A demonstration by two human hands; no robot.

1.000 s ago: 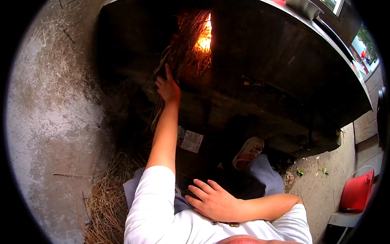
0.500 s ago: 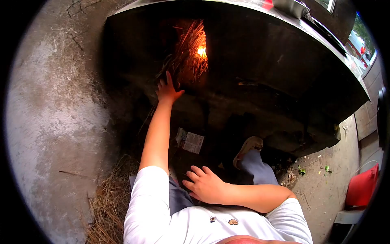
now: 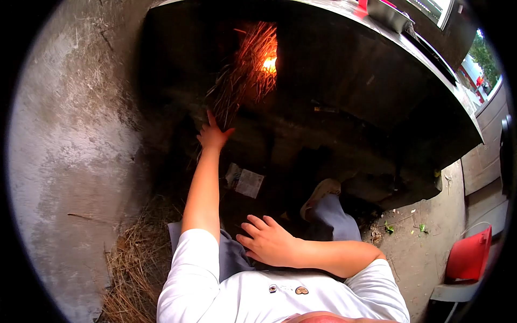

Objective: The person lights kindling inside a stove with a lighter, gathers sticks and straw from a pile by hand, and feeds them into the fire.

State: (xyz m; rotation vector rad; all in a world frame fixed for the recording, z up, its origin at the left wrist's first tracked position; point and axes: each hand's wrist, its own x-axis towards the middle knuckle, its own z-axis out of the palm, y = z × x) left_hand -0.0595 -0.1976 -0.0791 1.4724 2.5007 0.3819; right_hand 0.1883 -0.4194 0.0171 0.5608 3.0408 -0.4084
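Note:
Dry straw [image 3: 237, 81] sticks out of the opening of a dark stove [image 3: 334, 70], with flames [image 3: 270, 64] glowing at its inner end. My left hand [image 3: 214, 135] reaches up to the lower, outer end of this straw. Its index finger points up and its thumb stands out to the right, so the hand is open; whether it touches the stalks I cannot tell. Across my lap lies my right hand [image 3: 269, 239], open, fingers stretched out and holding nothing.
A heap of loose straw [image 3: 137, 264] lies at the lower left beside the wall [image 3: 70, 161]. A printed paper piece [image 3: 249, 183] is on the floor before the stove. To the right is a red bucket [image 3: 468, 255]; a metal basin [image 3: 389, 16] sits on the stove top.
My left hand has drawn back, down and slightly left. More straw now shows between it and the fire. My right hand keeps its place on my lap.

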